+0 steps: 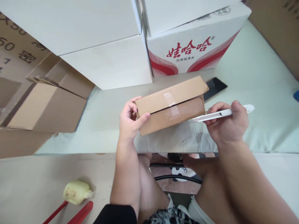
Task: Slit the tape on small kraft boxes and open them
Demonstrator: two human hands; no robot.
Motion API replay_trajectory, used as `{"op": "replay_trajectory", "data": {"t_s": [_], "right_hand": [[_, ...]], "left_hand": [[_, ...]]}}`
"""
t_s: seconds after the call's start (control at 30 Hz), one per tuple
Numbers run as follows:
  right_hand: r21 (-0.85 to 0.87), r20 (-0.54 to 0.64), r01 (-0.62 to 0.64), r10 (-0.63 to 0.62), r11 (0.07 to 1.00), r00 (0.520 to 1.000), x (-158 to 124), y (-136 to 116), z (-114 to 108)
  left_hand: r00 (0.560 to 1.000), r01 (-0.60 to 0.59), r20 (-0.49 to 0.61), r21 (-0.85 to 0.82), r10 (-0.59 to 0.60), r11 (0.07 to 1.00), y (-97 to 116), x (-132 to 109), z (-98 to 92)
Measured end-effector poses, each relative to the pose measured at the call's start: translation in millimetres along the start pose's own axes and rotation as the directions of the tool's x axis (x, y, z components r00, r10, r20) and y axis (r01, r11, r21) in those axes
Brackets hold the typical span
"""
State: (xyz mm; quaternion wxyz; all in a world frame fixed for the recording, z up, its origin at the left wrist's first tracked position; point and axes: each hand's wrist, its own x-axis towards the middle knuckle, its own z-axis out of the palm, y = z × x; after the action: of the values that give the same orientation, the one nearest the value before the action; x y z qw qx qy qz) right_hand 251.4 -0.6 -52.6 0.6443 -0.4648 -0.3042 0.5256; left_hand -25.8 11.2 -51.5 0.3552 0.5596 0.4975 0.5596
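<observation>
Brown carton (20, 43): standing at left; I'm reading "X50" and "密".
White carton (182, 53): I'm reading red 娃哈哈®, smaller 饮用纯净水 beneath.
Small box (171, 107): sitting between the hands, before the white carton; seam gaping, panels not yet folded back.
Right hand (227, 124): grasping the knife (221, 115), blade pointing at the box's right end; I'm not making out contact.
Left hand (133, 119): gripping the box's left end.
Tape (169, 98): looking already split, I'm judging.

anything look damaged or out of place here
Yes. The cardboard box in the left hand has its tape split along the seam, and its upper right corner looks frayed. Dark marks show on the tablecloth below it. The yellow bottle, lower left, seems to lie on its side.
</observation>
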Motion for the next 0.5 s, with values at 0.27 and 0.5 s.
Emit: {"op": "replay_trajectory", "data": {"t_s": [0.27, 0.5], "right_hand": [[0.088, -0.045, -0.047, 0.051, 0.995, 0.998, 1.9, 0.1, 3.9], [0.098, 0.079, -0.186, 0.179, 0.978, 0.981, 6.5, 1.5, -5.8]], "left_hand": [[1.000, -0.004, -0.001, 0.001, 0.004, 1.000, -0.9, 0.9, 0.8], [1.000, -0.002, 0.002, 0.010, 0.002, 1.000, -1.6, 0.9, 0.0]]}}
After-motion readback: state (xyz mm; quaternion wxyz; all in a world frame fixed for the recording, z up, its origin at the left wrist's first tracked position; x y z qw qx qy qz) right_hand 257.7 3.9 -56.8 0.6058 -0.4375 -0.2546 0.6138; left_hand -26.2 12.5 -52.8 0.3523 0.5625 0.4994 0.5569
